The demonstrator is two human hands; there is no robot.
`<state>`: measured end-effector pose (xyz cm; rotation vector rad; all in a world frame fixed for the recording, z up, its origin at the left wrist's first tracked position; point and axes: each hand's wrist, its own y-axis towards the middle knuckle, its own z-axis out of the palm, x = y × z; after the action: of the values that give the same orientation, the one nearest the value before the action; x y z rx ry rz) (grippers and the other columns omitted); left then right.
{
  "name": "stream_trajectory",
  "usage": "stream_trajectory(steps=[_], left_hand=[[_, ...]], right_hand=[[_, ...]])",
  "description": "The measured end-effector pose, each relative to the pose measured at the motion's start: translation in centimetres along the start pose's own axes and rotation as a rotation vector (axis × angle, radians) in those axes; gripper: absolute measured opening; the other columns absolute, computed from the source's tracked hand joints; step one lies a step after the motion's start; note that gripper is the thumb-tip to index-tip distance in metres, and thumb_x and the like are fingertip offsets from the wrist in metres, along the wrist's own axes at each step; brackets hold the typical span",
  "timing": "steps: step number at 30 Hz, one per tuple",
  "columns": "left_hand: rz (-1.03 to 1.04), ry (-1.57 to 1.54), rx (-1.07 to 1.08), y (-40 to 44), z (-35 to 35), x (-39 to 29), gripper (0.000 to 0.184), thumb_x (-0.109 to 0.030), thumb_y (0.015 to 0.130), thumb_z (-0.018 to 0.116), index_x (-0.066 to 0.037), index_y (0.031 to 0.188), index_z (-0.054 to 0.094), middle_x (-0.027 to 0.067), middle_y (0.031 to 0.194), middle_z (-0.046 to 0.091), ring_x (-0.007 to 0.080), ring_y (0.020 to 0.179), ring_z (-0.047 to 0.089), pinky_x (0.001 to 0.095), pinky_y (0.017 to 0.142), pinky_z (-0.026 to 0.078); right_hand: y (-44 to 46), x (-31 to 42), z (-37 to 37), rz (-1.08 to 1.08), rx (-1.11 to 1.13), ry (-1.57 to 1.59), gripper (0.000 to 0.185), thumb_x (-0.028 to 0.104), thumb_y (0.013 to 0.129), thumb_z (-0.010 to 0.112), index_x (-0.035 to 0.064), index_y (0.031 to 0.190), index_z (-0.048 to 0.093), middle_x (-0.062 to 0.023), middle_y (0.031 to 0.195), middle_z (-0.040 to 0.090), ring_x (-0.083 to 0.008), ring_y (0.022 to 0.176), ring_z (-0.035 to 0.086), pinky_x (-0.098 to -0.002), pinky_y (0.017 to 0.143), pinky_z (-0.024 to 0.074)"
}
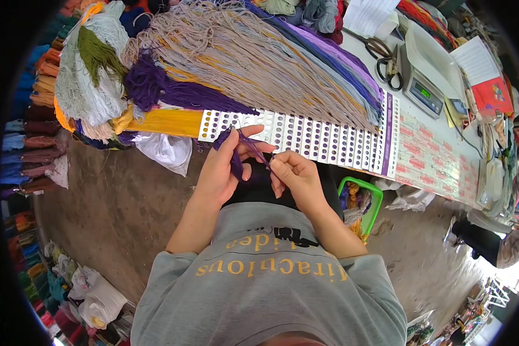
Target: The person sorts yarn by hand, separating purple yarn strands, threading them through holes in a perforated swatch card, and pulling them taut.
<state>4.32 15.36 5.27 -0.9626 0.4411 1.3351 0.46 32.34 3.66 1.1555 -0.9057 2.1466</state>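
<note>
In the head view, purple yarn [234, 164] is looped about the left hand [216, 173], its fingers parted and curved; strands are pinched by the right hand's [299, 180] thumb and forefinger. Toward 12 o'clock, a holed card [277, 151] is seen on the table [438, 155], a green basket [376, 210] toward 4.

Matls: purple thread [236, 164], fine fibre, smooth, slight sheen. Lg. yarn bundle [230, 66]: fibre, matt, stringy. Hole-punched strips [328, 138]: card-like, smooth. Bin [377, 203]: green plastic, semi-gloss. Scissors [390, 67]: dk. handles, prob. coated. T-shirt [254, 294]: grey cloth, matt w/ yellow print. Flr. [121, 225]: rough-looking, mostly matt.
</note>
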Motion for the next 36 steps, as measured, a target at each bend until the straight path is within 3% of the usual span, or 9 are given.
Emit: stream_trajectory(steps=[4,8,13,16,17,20,23,27,36], left_hand=[[-0.021,-0.051,-0.008,-0.1,0.3,-0.2,0.043,-0.035,0.098,0.034,-0.001,0.119,0.052,0.0125,0.094,0.065,0.0094,0.073,0.056,0.0166,0.045,0.034],[-0.013,0.04,0.022,-0.1,-0.5,0.1,0.043,-0.035,0.098,0.034,0.0,0.111,0.056,0.0096,0.079,0.064,0.0085,0.06,0.054,0.0165,0.042,0.031],[0.056,0.124,0.019,-0.1,-1.4,1.0,0.051,-0.041,0.098,0.03,0.001,0.099,0.059,0.0077,0.068,0.061,0.0089,0.053,0.053,0.0178,0.04,0.031],[0.006,-0.002,-0.017,-0.4,0.9,0.3,0.057,-0.044,0.097,0.027,0.003,0.109,0.056,0.0127,0.105,0.061,0.0171,0.09,0.058,0.0282,0.076,0.046],[0.003,-0.001,0.088,-0.3,0.3,0.6,0.055,-0.043,0.097,0.028,0.002,0.116,0.053,0.0124,0.122,0.053,0.0184,0.105,0.052,0.0327,0.092,0.04],[0.102,0.166,0.23,-0.3,0.9,1.1,0.049,-0.04,0.097,0.033,-0.002,0.123,0.051,0.0061,0.102,0.055,0.0133,0.081,0.052,0.0274,0.072,0.045],[0.038,0.235,0.126,-0.7,1.6,1.4,0.048,-0.039,0.097,0.035,-0.002,0.124,0.05,0.0048,0.095,0.054,0.0127,0.074,0.051,0.0251,0.063,0.044],[0.006,-0.027,0.204,-0.4,1.1,1.0,0.048,-0.038,0.097,0.036,0.0,0.124,0.048,0.0067,0.101,0.055,0.0141,0.079,0.052,0.0266,0.064,0.046],[-0.011,0.018,0.139,-0.6,1.8,1.5,0.052,-0.039,0.096,0.037,0.002,0.126,0.045,0.0084,0.102,0.056,0.016,0.082,0.055,0.0282,0.067,0.047]], right_hand=[[0.1,-0.3,-0.2,-0.017,0.022,0.031,0.024,0.024,0.094,0.049,0.0009,0.093,0.054,-0.0013,0.062,0.051,-0.009,0.051,0.049,-0.0195,0.049,0.0368],[0.0,0.3,-0.2,0.127,0.373,-0.02,0.029,0.027,0.091,0.054,-0.0008,0.09,0.06,-0.0012,0.062,0.051,-0.009,0.055,0.05,-0.0219,0.051,0.0389],[0.4,0.4,-0.6,-0.102,0.005,0.429,0.022,0.017,0.093,0.049,0.0007,0.083,0.059,-0.0027,0.068,0.054,-0.0111,0.055,0.051,-0.0221,0.052,0.0402],[1.3,0.0,-1.4,-0.129,-0.158,0.24,0.02,0.018,0.093,0.051,0.0012,0.085,0.058,-0.0018,0.07,0.055,-0.0092,0.056,0.052,-0.0203,0.051,0.0379],[1.3,0.1,-1.0,-0.103,-0.157,0.013,0.02,0.018,0.092,0.051,0.0014,0.084,0.059,-0.0014,0.068,0.054,-0.0085,0.056,0.052,-0.0189,0.05,0.0368],[1.2,-0.2,1.1,-0.265,-0.048,-0.181,0.01,0.001,0.084,0.059,-0.0054,0.091,0.06,-0.0062,0.085,0.051,-0.0094,0.054,0.052,-0.0215,0.051,0.0416],[1.2,-0.7,1.5,-0.222,-0.044,-0.225,0.006,0.002,0.085,0.058,-0.0039,0.086,0.055,-0.0054,0.082,0.049,-0.0091,0.055,0.051,-0.0214,0.049,0.0402],[1.1,-0.7,1.1,-0.199,-0.038,-0.157,0.009,0.003,0.087,0.056,-0.002,0.083,0.05,-0.0044,0.08,0.049,-0.0077,0.055,0.05,-0.0217,0.05,0.0397],[1.0,-0.6,1.3,-0.169,-0.065,-0.211,0.009,0.003,0.088,0.055,-0.001,0.082,0.049,-0.0017,0.075,0.048,-0.006,0.056,0.046,-0.0204,0.049,0.0381]])
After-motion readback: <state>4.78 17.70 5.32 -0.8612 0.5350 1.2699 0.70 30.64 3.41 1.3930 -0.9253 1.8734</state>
